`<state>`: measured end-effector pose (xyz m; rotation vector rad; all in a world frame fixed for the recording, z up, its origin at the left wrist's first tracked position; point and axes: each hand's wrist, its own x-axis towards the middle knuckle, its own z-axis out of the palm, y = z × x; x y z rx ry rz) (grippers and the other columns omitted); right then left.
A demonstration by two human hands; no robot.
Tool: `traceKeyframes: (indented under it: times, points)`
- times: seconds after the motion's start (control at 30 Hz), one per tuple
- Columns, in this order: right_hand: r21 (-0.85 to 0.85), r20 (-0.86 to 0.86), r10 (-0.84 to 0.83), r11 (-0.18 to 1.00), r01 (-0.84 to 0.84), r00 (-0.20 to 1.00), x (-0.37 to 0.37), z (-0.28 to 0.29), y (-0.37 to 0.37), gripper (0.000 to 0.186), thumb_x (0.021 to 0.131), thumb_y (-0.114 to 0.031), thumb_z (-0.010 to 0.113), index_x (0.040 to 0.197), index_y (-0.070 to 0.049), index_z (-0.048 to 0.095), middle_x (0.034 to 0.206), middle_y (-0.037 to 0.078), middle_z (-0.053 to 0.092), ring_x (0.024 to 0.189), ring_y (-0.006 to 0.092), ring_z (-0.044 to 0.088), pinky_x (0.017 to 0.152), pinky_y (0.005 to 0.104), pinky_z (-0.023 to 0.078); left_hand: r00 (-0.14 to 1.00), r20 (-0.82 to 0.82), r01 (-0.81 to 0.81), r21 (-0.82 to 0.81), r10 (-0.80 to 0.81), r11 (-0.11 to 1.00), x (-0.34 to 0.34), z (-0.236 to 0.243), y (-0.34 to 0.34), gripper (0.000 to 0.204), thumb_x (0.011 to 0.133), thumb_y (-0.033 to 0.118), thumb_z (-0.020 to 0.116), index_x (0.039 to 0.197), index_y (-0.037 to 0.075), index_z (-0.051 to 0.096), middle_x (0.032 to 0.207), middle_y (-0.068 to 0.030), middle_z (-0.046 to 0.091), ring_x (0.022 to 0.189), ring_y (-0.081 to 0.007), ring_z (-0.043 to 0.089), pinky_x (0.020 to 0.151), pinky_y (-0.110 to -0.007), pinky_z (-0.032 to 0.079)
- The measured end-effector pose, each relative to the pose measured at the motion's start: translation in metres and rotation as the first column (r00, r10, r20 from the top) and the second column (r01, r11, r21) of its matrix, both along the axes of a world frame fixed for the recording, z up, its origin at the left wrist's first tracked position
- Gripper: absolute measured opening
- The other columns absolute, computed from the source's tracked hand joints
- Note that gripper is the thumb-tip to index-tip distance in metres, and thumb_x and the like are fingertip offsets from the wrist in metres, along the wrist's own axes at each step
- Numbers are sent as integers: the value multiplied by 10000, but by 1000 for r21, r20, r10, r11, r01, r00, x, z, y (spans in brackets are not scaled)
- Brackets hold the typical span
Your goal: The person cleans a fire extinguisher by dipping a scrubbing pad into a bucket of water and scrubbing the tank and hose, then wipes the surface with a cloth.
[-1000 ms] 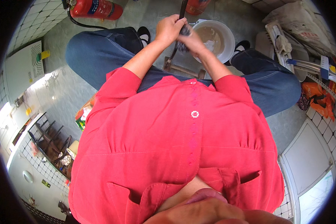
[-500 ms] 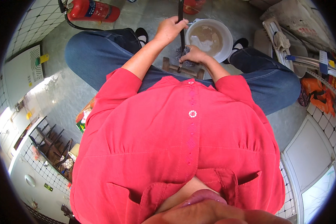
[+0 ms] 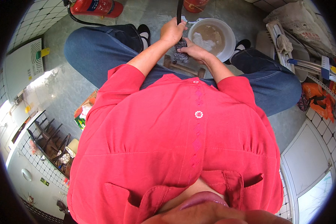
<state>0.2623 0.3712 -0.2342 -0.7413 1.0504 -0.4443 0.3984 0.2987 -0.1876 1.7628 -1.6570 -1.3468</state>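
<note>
"What took up the most room?"

"A red shirt (image 3: 175,128), then the blue jeans (image 3: 97,61), knees spread wide on both sides."

"And between them?"

"A white bucket (image 3: 230,42) of murky water stood just beyond the right hand. A black rod (image 3: 180,9) ran down beside it from the top edge, and nearer the body lay a wooden piece (image 3: 186,68) with a crossbar."

"Anything in the water?"

"A whitish clump (image 3: 203,42); cloth or suds, I couldn't tell."

"The hands?"

"The left hand (image 3: 171,32) had its fingers curled onto the rod. The right hand (image 3: 195,51) was bent closed on a grey fuzzy pad (image 3: 181,56), pressed to the rod's lower part, just below the left hand. Whether the pad wrapped fully around was hidden."

"Which step was that?"

"Scrubbing, I'd judge: one hand steadying, the other rubbing."

"What did the next move call for?"

"Probably a firm left grip, and even right-hand pressure along the rod."
</note>
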Motion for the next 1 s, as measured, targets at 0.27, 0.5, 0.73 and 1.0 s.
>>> traceKeyframes:
  times: [0.27, 0.5, 0.73, 1.0]
  points:
    - [-117, -324, 178, 967, -226, 929, 23, -65, 35, 419, 744, -148, 820, 1103, -26, 642, 1024, 104, 712, 937, 211, 673, 846, 336, 518, 994, -101, -32, 174, 50, 984, -5, 12, 0, 325, 985, 318, 532, 1140, 38, 587, 999, -80, 731, 815, -168, 671, 653, -332, 532]
    - [-489, -285, -240, 869, 75, 928, 37, -24, 20, 482, 708, -181, 820, 1127, -29, 638, 1009, 165, 706, 969, 304, 682, 870, 377, 517, 984, -146, -78, 186, 106, 979, 4, 11, 4, 332, 989, 329, 526, 1151, 48, 596, 1019, -82, 729, 807, -152, 664, 648, -302, 510]
    - [-289, -427, 103, 926, -244, 898, 27, -88, 25, 543, 667, -164, 826, 1172, -85, 641, 1094, 146, 693, 1043, 292, 658, 917, 371, 508, 960, -207, -160, 143, 188, 977, -8, 5, 6, 316, 973, 294, 538, 1064, 18, 661, 886, -69, 752, 727, -172, 699, 686, -318, 532]
    - [-105, -544, 227, 937, -334, 808, 27, -84, 29, 685, 681, -181, 834, 1297, -64, 559, 1199, 164, 655, 1137, 297, 613, 975, 359, 475, 940, -294, -110, 222, 174, 969, -5, 14, 9, 328, 992, 336, 516, 1118, 46, 602, 1029, -70, 730, 864, -153, 671, 731, -324, 503]
